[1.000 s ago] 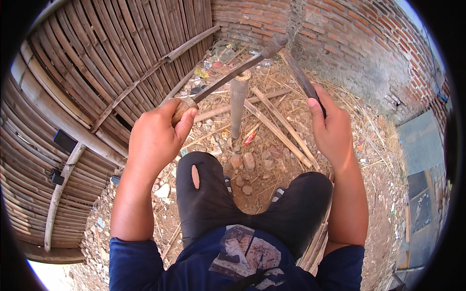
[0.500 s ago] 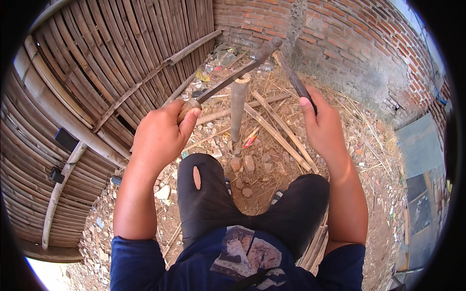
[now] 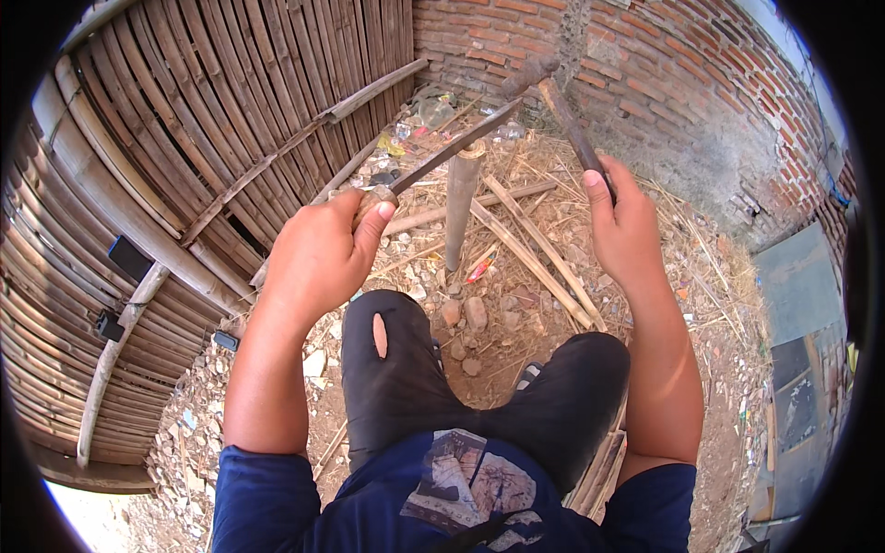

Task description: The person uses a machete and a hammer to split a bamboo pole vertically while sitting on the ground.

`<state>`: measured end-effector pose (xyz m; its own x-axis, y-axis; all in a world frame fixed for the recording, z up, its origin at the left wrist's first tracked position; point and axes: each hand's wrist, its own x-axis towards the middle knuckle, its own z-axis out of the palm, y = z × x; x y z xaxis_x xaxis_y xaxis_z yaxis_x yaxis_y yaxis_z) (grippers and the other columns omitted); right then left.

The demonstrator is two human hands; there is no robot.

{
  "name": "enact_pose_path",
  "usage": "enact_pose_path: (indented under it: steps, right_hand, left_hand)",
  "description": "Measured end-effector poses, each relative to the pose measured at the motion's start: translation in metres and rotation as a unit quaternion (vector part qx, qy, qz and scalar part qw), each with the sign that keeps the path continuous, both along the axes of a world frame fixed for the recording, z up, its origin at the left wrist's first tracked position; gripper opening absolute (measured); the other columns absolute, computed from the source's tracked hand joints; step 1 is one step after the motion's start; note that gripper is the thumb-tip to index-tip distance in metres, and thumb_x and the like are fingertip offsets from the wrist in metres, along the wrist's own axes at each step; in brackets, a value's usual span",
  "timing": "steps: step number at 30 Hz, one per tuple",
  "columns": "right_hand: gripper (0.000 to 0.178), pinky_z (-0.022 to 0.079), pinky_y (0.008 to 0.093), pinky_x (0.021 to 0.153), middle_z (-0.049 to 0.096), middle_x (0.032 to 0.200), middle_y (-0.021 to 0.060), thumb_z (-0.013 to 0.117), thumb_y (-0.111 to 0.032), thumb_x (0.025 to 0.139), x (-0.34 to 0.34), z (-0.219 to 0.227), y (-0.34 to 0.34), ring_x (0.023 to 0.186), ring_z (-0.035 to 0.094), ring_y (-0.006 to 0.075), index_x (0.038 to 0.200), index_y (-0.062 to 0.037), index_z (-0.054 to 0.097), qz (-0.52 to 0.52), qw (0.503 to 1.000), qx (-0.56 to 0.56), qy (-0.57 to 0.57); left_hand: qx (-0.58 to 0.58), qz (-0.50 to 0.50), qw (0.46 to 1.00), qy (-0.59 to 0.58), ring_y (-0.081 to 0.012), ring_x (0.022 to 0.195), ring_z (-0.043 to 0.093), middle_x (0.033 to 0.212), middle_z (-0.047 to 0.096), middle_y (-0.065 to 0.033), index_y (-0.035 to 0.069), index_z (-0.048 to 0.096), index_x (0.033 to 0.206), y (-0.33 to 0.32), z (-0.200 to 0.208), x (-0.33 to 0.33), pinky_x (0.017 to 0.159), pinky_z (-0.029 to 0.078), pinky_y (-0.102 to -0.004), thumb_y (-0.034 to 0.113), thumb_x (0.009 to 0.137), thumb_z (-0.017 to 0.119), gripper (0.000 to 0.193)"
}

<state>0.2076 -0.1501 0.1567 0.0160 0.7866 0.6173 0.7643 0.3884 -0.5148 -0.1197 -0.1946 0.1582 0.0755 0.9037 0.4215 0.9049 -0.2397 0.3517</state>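
My left hand [image 3: 323,249] is closed around the wooden handle of a machete [image 3: 447,158]. Its dark blade slants up to the right, at the top end of an upright piece of bamboo [image 3: 461,203] standing in front of my knees. A hammer [image 3: 570,120] is gripped by its dark handle in my right hand [image 3: 627,221]. The hammer's rusty head is close above the blade's tip; whether they touch I cannot tell. The bamboo's foot meets the stony ground, and neither hand touches it.
Several split bamboo strips [image 3: 535,249] lie on the ground beyond my knees. A slatted bamboo wall [image 3: 249,120] rises on the left, holding a dark phone-like object [image 3: 129,259]. A brick wall [image 3: 645,83] closes off the back. Stones and litter cover the ground.
The hammer head has shifted slightly up and right, off the blade's tip. The whole view has shifted a little; both grips stay the same.
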Motion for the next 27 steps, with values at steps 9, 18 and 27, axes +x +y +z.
enact_pose_path:
  steps: [9,18,27]
  right_hand:
    - [0.040,0.051,0.0474,0.068,0.067,0.079,0.0245,0.053,-0.038,0.110,-0.001,-0.002,0.000,0.074,0.069,0.0425,0.128,-0.0032,0.061,0.003,0.997,-0.037,-0.063]
    - [0.040,0.049,0.0428,0.064,0.065,0.073,0.0158,0.052,-0.040,0.110,-0.001,0.006,0.006,0.064,0.066,0.0330,0.127,-0.0043,0.061,0.018,0.999,0.035,0.012]
    - [0.040,0.050,0.0433,0.067,0.066,0.077,0.0186,0.052,-0.039,0.110,-0.003,0.006,0.008,0.071,0.068,0.0354,0.128,-0.0045,0.060,0.014,1.000,0.003,0.019]
  left_hand:
    - [0.013,-0.009,1.000,-0.021,-0.0472,0.071,0.062,0.069,0.059,-0.0253,-0.002,0.065,0.091,0.004,-0.003,0.000,0.066,0.048,-0.0517,0.046,0.108,0.053,0.052]
    - [-0.004,-0.003,0.999,-0.042,-0.0462,0.068,0.061,0.067,0.058,-0.0241,-0.003,0.065,0.090,0.002,-0.003,0.000,0.065,0.047,-0.0501,0.047,0.108,0.053,0.054]
    - [-0.026,0.024,0.998,-0.046,-0.0512,0.079,0.064,0.073,0.064,-0.0285,-0.002,0.064,0.084,0.002,0.002,0.004,0.071,0.049,-0.0578,0.045,0.106,0.054,0.053]
